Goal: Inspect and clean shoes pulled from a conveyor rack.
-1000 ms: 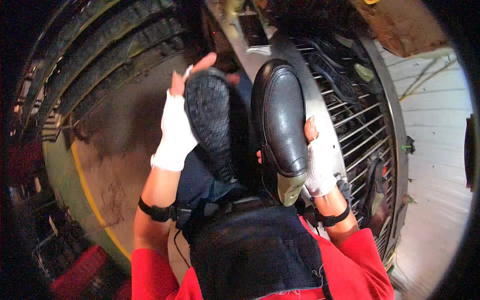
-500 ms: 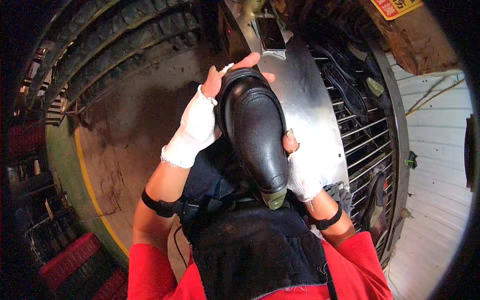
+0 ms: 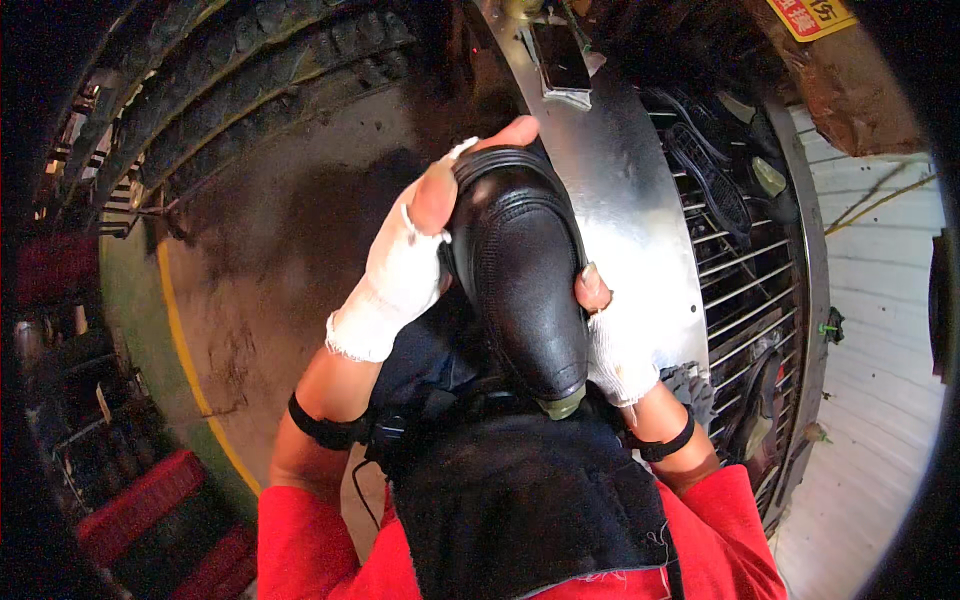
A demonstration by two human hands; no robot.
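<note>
A black leather shoe [image 3: 528,285] is held lengthwise in front of my body, a bit of green shoe last [image 3: 566,404] poking out at its near end. My left hand [image 3: 402,262], in a white fingerless glove, grips the far end, with the thumb along the left side and fingers over the tip. On the shoe's right side, nearer to me, is my right hand [image 3: 618,350], gloved the same way. Its thumb presses the edge while the other fingers are hidden beneath. Below the shoe lies my black apron [image 3: 520,500].
To the right runs a shiny metal bench [image 3: 640,230] with a phone [image 3: 562,58] at its far end. Beyond it, a barred metal rack [image 3: 750,270] holds black soles [image 3: 708,180]. Curved racks of dark shoes [image 3: 250,90] stand far left. A yellow line [image 3: 180,330] crosses the floor.
The view has shifted a little. The shoe has tilted slightly, so less of the green last shows. My left thumb has bent in closer against the shoe's side; both hands keep their hold.
</note>
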